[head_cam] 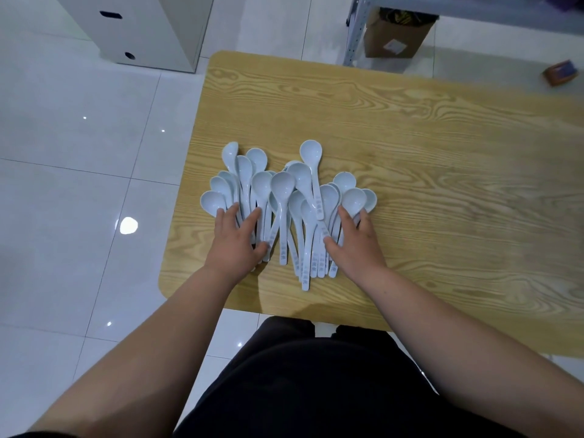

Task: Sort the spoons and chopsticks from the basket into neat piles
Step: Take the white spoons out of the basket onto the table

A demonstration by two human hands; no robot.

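Several pale blue-white soup spoons [286,200] lie fanned out in a loose heap near the left front of the wooden table [410,147], bowls pointing away from me, handles toward me. My left hand [238,238] rests flat on the handles at the heap's left side, fingers spread. On the right side my right hand [352,241] lies flat over the handles, fingers straight. No chopsticks and no basket are in view.
The table's left edge and rounded front-left corner run close to the heap. A white cabinet [142,26] stands on the tiled floor at the back left. At the back right are a metal shelf leg [354,33] and a cardboard box [395,36].
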